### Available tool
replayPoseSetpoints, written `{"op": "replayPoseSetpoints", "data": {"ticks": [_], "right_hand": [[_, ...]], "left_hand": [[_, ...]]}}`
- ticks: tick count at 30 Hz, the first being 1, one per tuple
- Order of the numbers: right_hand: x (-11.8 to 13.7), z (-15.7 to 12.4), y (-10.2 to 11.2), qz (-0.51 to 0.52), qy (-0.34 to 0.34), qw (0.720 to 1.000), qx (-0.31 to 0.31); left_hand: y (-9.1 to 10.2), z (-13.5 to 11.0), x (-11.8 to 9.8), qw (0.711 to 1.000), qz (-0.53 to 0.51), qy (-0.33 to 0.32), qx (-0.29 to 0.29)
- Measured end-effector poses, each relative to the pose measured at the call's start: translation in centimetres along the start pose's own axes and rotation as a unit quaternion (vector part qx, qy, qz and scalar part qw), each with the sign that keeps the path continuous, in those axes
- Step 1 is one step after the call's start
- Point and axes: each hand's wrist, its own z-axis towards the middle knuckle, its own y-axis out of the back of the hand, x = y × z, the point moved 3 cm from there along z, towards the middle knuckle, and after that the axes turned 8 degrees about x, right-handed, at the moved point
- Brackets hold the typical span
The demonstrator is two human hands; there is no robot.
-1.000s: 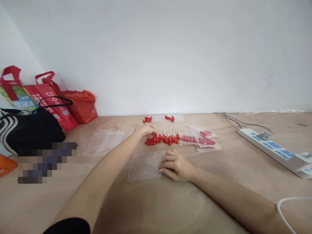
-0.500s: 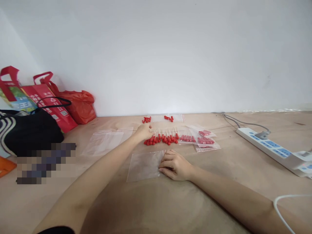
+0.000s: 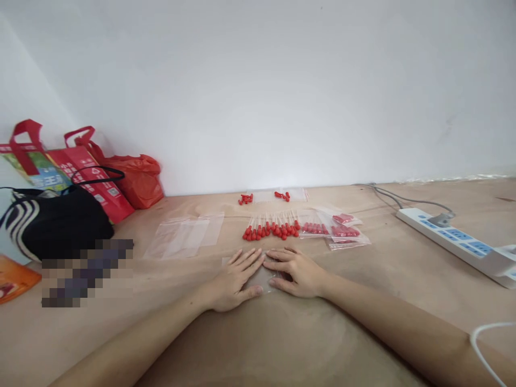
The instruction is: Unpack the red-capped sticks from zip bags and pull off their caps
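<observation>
My left hand (image 3: 233, 284) lies flat on a clear plastic zip bag (image 3: 260, 279), its fingers stretched forward and thumb apart. Against the bag's right side rests my right hand (image 3: 297, 273), fingers extended and slightly bent, the thumb apart from them. The two hands' fingertips nearly meet and cover much of the bag. Just beyond them is a row of thin pale sticks with red heads (image 3: 272, 230), side by side. To its right, several clear bags (image 3: 350, 242) with red-headed pieces inside overlap one another.
Flat clear bags (image 3: 177, 236) lie to the left. Small red pieces (image 3: 245, 199) sit near the wall, beside another clear bag (image 3: 298, 194). Shopping bags (image 3: 139, 180) and a black bag (image 3: 68, 226) stand at far left. A power strip (image 3: 451, 236) with cables lies right.
My left hand has come back from the red-headed sticks and now lies flat on the clear bag. My right hand stays at the bag's right side. The view has shifted slightly.
</observation>
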Motion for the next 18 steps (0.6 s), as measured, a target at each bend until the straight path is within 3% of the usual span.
{"op": "replayPoseSetpoints", "data": {"ticks": [4,7,10,12,14,18], "right_hand": [[-0.5,-0.6,0.1,0.008,-0.027,0.999,0.015],[-0.9,-0.8,0.2,0.02,-0.031,0.999,-0.019],[-1.1,-0.7,0.1,0.026,-0.019,0.998,-0.052],[-1.2,-0.6,-0.1,0.023,-0.011,0.998,-0.063],[-1.2,-0.5,-0.2,0.019,-0.001,0.997,-0.072],[-0.9,-0.3,-0.1,0.014,0.022,0.996,-0.08]], "left_hand": [[0.1,-0.1,0.0,1.0,0.017,0.015,0.015],[0.1,-0.3,0.2,1.0,-0.009,0.016,-0.001],[0.2,-0.3,1.0,0.991,-0.091,0.048,-0.089],[0.4,-0.2,1.9,0.968,-0.156,0.097,-0.173],[0.7,0.0,2.6,0.942,-0.205,0.147,-0.22],[1.0,0.5,3.0,0.938,-0.245,0.184,-0.161]]}}
